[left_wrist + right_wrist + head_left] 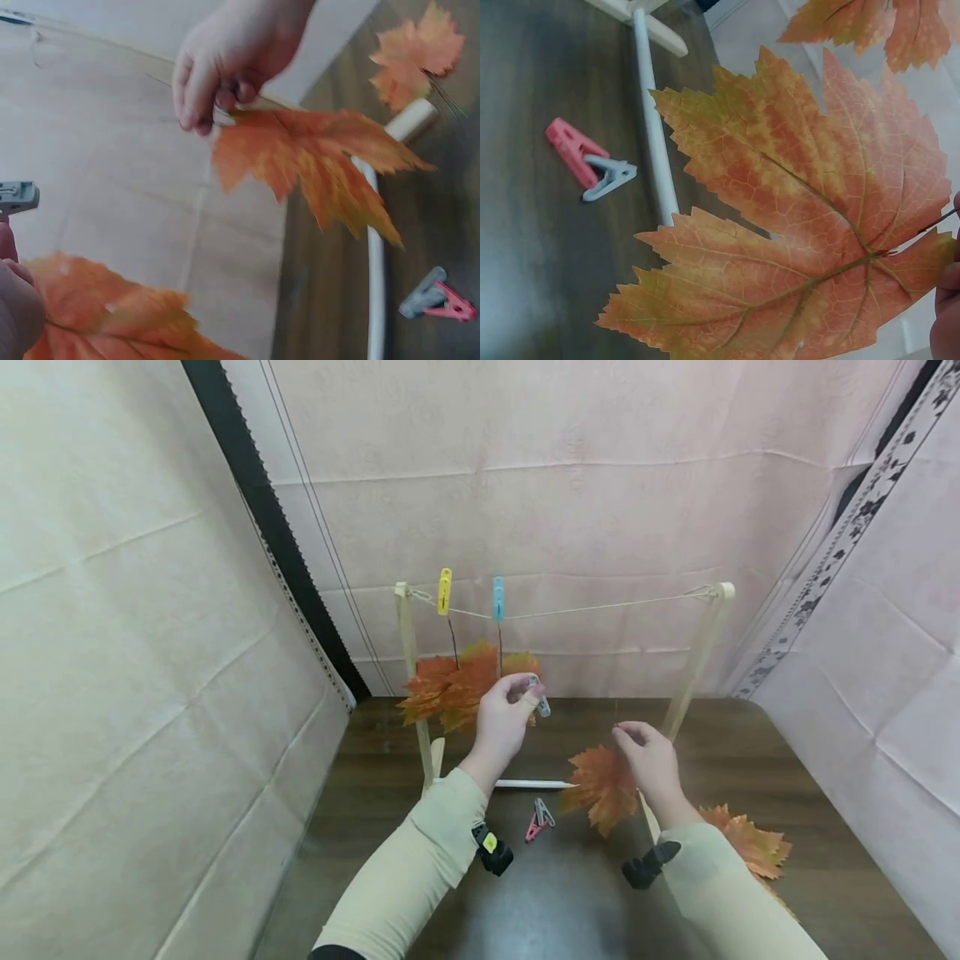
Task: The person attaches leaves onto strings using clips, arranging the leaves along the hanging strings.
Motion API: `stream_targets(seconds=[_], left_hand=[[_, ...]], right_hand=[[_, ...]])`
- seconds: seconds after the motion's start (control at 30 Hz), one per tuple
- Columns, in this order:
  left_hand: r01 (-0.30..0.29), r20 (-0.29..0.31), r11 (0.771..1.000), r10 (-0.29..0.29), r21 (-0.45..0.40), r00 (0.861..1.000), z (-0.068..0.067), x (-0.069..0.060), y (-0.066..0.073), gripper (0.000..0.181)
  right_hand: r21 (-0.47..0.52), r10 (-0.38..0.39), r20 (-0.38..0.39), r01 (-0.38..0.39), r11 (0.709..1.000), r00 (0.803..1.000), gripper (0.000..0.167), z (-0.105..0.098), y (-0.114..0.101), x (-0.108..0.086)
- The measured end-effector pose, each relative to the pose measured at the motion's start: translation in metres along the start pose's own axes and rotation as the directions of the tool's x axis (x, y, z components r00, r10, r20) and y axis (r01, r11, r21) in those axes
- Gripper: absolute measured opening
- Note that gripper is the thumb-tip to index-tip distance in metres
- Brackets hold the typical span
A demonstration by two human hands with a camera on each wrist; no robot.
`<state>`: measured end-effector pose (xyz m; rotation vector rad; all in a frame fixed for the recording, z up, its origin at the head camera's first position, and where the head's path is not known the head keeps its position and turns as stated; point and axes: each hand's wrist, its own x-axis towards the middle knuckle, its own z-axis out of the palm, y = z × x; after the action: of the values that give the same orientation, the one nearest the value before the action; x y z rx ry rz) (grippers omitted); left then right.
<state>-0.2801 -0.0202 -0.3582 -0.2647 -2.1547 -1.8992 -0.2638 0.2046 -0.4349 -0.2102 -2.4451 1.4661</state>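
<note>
Orange leaf (602, 785) hangs from my right hand (651, 763), which pinches its thin stem (939, 219), while my left hand (501, 718) pinches a grey clothespin (544, 705) near other leaves (461, 683).

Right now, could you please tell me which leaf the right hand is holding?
The head view's middle leaf, stem pinched by the right hand; the upper-left leaves hang from the string, the lower-right leaves lie on the table.
</note>
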Motion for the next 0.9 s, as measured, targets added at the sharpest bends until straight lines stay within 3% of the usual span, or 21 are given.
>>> stream_targets(seconds=[0.23, 0.57, 0.9], left_hand=[[-0.050, 0.009, 0.999, 0.050, -0.013, 0.999, -0.003, 0.014, 0.032, 0.032], [-0.100, -0.001, 0.994, 0.100, 0.039, 0.995, -0.007, 0.024, 0.056, 0.031], [-0.143, -0.033, 0.983, 0.147, 0.113, 0.989, -0.008, 0.042, 0.082, 0.034]], right_hand=[[0.038, -0.007, -0.003, 0.007, 0.999, 1.000, 0.040, 0.003, -0.014, 0.006], [0.000, -0.059, -0.042, 0.059, 0.998, 0.997, 0.033, 0.005, -0.032, 0.014], [-0.003, -0.077, -0.014, 0.077, 0.997, 0.997, 0.032, 0.007, -0.055, 0.016]])
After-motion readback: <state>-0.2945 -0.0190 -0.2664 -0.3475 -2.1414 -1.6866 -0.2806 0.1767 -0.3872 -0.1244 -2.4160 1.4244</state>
